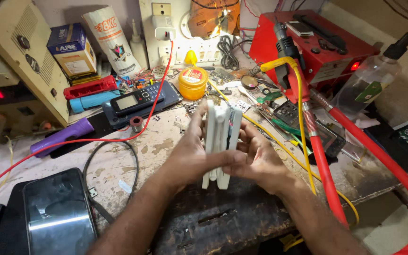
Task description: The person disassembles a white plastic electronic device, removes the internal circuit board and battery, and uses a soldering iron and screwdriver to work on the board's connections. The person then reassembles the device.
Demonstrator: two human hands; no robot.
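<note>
Keypad phone (135,99) on dark case near yellow jar (192,83); purple tube (62,136) left; smartphone (58,212) front left; red box (315,45), spray bottle (371,78) right; red hose (355,141).

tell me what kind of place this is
Most likely a small electronics or phone repair bench. Both hands, left hand and right hand, grip a white plastic casing over a worn, stained worktop, amid a black keypad phone, a round yellow paste tub and a red metal box unit.
</note>
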